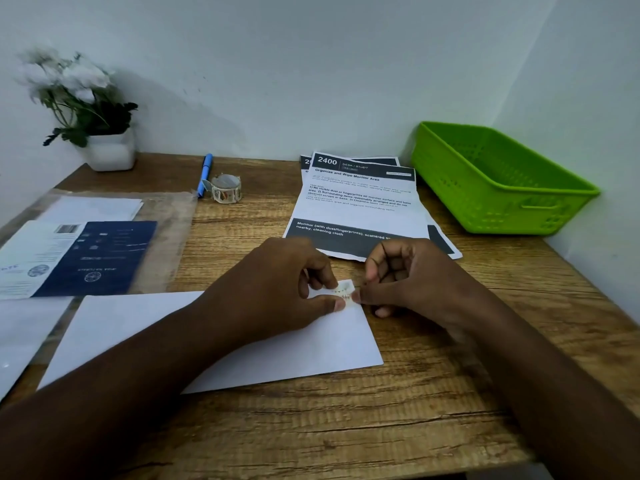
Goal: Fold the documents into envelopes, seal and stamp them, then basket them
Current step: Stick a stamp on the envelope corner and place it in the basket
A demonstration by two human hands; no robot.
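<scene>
A white envelope (131, 327) lies flat on the wooden desk (381, 410) in front of me. At its top right corner sits a small stamp sticker (346, 289). My left hand (280, 282) pinches the stamp's left side between thumb and fingers. My right hand (408, 275) pinches its right edge, the other fingers curled. Printed documents (360, 202) lie stacked behind my hands. A green plastic basket (498, 178) stands at the back right. A roll of stamp stickers (227, 188) sits at the back, left of the documents.
A clear plastic pack of envelopes with a blue and white insert (79, 251) lies at the left. A blue pen (205, 173) rests beside the roll. A white pot of flowers (110, 147) stands in the back left corner. Walls close the back and right.
</scene>
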